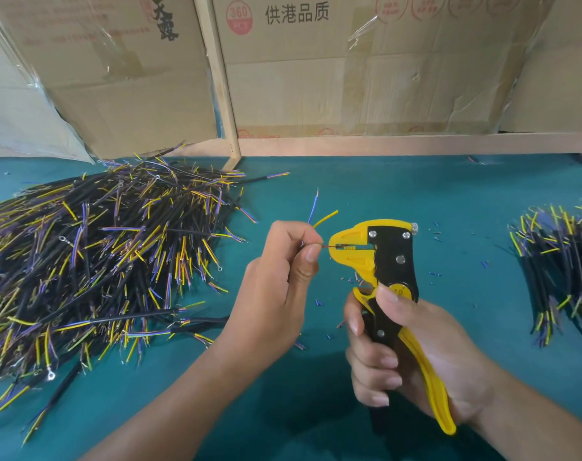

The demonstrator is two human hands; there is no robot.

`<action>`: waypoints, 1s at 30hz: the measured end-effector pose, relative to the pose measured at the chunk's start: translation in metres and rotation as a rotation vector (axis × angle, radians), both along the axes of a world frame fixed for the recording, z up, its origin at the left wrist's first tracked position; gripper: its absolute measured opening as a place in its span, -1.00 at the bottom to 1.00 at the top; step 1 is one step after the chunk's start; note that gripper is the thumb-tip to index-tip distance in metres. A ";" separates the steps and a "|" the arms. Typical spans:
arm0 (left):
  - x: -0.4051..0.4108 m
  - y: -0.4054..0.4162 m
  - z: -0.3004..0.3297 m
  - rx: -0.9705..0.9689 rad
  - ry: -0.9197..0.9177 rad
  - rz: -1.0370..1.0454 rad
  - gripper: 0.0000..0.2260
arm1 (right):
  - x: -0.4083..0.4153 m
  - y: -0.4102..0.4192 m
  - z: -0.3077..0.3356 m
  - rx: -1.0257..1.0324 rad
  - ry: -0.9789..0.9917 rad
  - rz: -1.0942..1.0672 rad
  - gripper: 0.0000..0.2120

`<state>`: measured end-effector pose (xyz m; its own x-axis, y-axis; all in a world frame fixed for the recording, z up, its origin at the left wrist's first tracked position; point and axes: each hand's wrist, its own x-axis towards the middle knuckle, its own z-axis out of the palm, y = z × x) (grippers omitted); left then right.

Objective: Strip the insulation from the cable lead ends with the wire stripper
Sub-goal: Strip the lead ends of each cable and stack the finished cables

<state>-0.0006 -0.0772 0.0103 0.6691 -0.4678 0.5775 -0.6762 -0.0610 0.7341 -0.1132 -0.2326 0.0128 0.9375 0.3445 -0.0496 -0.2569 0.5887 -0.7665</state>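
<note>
Wire stripper (387, 287) gripped upright in right hand (412, 357), head pointing left toward left hand (283, 277). Red lead (326, 246) pinched between left thumb and forefinger, lying level, tip inside the stripper's mouth. Cable body hidden inside the fist; blue and yellow leads splaying above.

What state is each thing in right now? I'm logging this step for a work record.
Wire stripper: upright, gripped by the right hand, a red lead in its mouth.
Red lead: pinched by the left hand, tip inside the stripper.
Blue lead: free, pointing up.
Yellow lead: free, insulation to its tip.
Left pile of cables: loose heap.
Right pile of cables: loose heap.
</note>
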 end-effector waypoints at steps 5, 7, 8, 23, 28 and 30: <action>0.003 0.002 0.001 0.034 -0.021 0.029 -0.87 | -0.001 0.002 0.007 -0.084 0.040 -0.114 -0.46; 0.006 0.006 0.004 0.096 -0.069 0.057 -0.85 | -0.001 0.005 0.008 -0.102 0.066 -0.155 -0.43; 0.008 0.008 0.005 0.143 -0.118 0.078 -0.84 | -0.001 0.006 0.009 -0.110 0.074 -0.171 -0.43; 0.013 0.014 0.012 0.231 -0.350 0.159 -0.87 | 0.000 0.003 0.010 -0.091 0.116 -0.197 -0.42; 0.015 0.016 0.012 0.203 -0.545 0.230 -0.93 | -0.002 0.003 0.009 -0.100 0.109 -0.162 -0.44; 0.020 0.020 0.015 0.247 -0.646 0.271 -0.95 | -0.002 0.002 0.011 -0.139 0.100 -0.144 -0.43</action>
<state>0.0195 -0.0574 0.0249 0.3418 -0.5017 0.7946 -0.9066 -0.3985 0.1384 -0.1150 -0.2310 0.0234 0.9645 0.1904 -0.1830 -0.2568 0.5151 -0.8177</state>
